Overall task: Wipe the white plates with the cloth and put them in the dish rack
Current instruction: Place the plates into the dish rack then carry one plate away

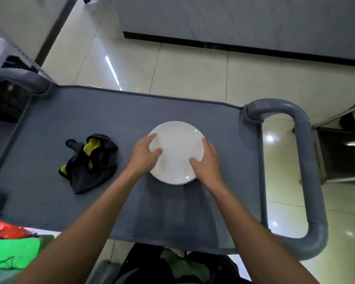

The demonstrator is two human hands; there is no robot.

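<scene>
A stack of white plates (176,144) lies on the grey cart top (74,111), right of its middle. My left hand (145,153) grips the stack's left rim, thumb on the top plate and fingers curled over the far edge. My right hand (205,160) grips the right rim in the same way, thumb on the plate's face. A crumpled dark cloth with yellow patches (90,160) lies on the cart to the left of the plates, apart from both hands. No dish rack is in view.
The cart has a thick grey handle loop on the right (307,160) and another at the far left (19,78). A metal shelf frame (336,152) stands to the right. Red and green items (10,253) sit near the bottom left. Tiled floor lies beyond the cart.
</scene>
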